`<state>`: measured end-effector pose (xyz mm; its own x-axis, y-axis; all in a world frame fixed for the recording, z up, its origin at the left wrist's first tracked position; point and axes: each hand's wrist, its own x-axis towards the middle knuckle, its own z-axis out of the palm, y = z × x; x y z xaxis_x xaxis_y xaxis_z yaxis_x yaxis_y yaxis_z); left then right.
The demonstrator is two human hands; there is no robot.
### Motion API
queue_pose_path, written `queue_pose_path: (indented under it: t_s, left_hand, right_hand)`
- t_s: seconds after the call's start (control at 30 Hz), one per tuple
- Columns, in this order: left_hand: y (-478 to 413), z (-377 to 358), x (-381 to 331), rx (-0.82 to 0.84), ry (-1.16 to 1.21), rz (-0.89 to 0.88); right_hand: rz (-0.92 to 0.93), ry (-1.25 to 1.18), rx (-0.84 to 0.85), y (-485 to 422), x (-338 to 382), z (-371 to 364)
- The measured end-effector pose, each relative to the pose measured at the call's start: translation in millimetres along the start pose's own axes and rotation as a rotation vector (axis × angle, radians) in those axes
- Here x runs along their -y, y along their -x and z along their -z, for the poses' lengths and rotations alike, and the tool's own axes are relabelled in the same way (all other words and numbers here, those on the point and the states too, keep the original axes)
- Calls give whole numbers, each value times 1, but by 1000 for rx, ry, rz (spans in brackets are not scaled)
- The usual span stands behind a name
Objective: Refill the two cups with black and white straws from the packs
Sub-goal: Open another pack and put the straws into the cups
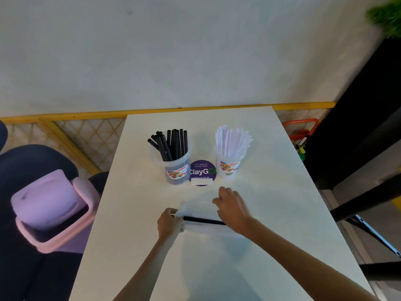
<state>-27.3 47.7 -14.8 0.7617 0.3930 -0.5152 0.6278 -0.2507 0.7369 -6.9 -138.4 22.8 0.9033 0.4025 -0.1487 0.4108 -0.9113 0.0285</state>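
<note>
Two clear plastic cups stand at the back of the white table [282, 213]. The left cup [176, 170] holds several black straws [171, 144]; the right cup [229, 166] holds several white paper-wrapped straws [233, 139]. In front of them lies a clear plastic pack [199, 210] with a single black straw [201, 220] in it. My left hand [169, 223] pinches the pack's left end. My right hand [233, 208] rests on the pack's right side, fingers curled over the plastic and the straw's right end.
A round purple "ClayGo" sign [201, 171] stands between the cups. A pink swing-lid bin [54, 209] sits left of the table beside dark seats. A black frame [358, 192] and a red object [301, 127] are at the right. The wall is right behind the table.
</note>
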Motion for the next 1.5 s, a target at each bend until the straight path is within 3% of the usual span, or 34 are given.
queue_pose_path:
  t_s: [0.13, 0.23, 0.43, 0.87, 1.23, 1.5]
  left_hand:
    - [1, 1, 3, -5, 23, 1]
    - [-1, 2, 3, -3, 10, -2]
    - [-5, 4, 4, 3, -16, 7]
    - [-23, 1, -4, 74, -48, 44]
    - [-26, -2, -14, 79, -66, -32]
    - [-24, 5, -19, 37, -66, 124]
  right_hand:
    - [19, -363, 239, -10, 24, -15]
    - [-22, -475, 276, -17, 25, -25]
    - [-36, -506, 367, -30, 19, -35]
    - [-1, -474, 379, -54, 16, -40]
    - [15, -506, 437, -49, 6, -31]
    - [-44, -645, 442, -44, 5, -18]
